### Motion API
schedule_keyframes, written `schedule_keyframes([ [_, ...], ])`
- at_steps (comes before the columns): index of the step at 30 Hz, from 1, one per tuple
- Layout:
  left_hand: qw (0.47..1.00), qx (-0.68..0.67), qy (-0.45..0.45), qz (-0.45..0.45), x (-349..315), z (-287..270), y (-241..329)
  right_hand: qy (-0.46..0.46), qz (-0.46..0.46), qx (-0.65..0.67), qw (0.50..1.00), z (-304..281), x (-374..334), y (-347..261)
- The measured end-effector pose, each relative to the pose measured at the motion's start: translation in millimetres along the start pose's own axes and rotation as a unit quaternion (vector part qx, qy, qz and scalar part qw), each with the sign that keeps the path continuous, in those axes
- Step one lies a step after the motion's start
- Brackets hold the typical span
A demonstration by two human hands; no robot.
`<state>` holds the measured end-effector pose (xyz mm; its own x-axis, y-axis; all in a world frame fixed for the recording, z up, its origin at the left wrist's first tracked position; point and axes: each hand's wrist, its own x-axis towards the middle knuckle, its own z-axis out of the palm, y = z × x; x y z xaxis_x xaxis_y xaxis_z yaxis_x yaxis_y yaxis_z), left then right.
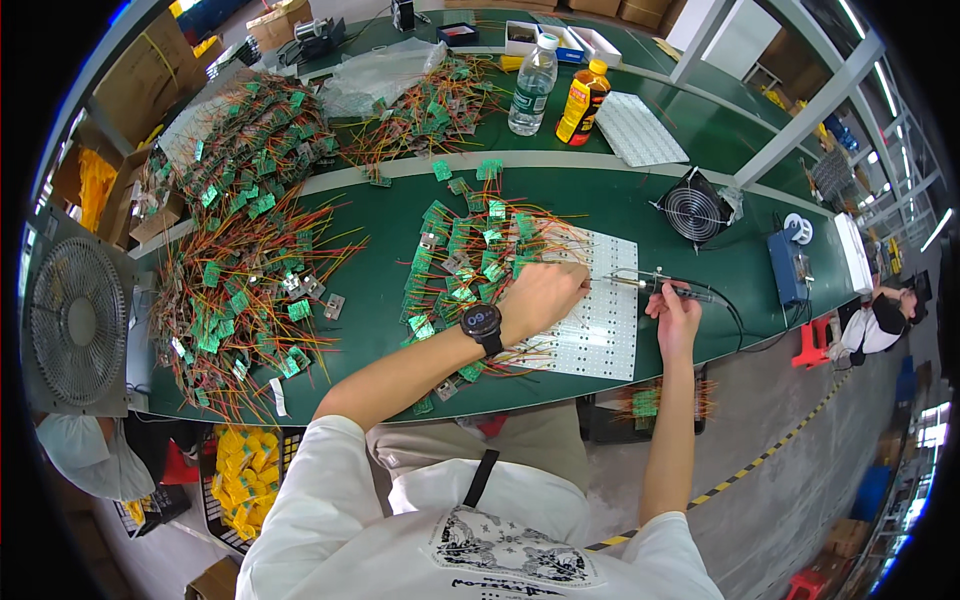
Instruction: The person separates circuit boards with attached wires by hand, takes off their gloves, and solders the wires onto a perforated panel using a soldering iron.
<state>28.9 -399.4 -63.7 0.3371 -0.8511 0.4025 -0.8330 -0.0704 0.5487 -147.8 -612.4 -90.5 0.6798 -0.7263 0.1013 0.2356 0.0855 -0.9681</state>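
My right hand point(675, 312) is closed round the handle of a soldering iron point(700, 292), which trails a black cable and has its thin metal tip pointing left over the white perforated panel point(612, 335). Over the left part of that panel, my left hand point(545, 295) is closed, fingertips together close to the tip. What it pinches is too small to make out. A black watch sits on my left wrist. Left of this hand lie rows of small green circuit boards point(460, 240) with red and yellow wires, some wires reaching onto the panel.
Large heaps of wired boards point(225, 300) cover the table's left. Behind stand a water bottle point(533, 85), a yellow-labelled drink bottle point(582, 105) and another white panel point(640, 130). A small fan point(694, 210) and a blue solder station point(788, 268) stand right. A large fan point(78, 320) is far left.
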Motion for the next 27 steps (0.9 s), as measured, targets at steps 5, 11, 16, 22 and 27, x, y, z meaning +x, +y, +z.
schedule_keyframes([
  [5,1.0,0.01,0.024,0.014,-4.0,7.2,-4.9,-0.008,0.017,-0.022,1.0,10.7,-2.4,-11.9],
  [11,0.999,0.025,0.035,0.02,-2.8,11.0,-5.5,-0.003,-0.001,-0.029,1.0,2.8,-8.2,-0.9],
  [16,0.997,0.051,0.049,0.021,-0.6,13.7,-8.8,-0.03,0.016,-0.034,0.999,-1.3,-7.6,-1.2],
  [22,0.997,0.054,0.046,0.021,-0.9,14.9,-9.4,-0.028,0.01,-0.066,0.997,-1.1,-10.7,1.2],
  [27,0.997,0.053,0.052,0.025,-1.3,14.7,-10.2,-0.039,0.004,-0.078,0.996,-0.8,-10.7,1.7],
])
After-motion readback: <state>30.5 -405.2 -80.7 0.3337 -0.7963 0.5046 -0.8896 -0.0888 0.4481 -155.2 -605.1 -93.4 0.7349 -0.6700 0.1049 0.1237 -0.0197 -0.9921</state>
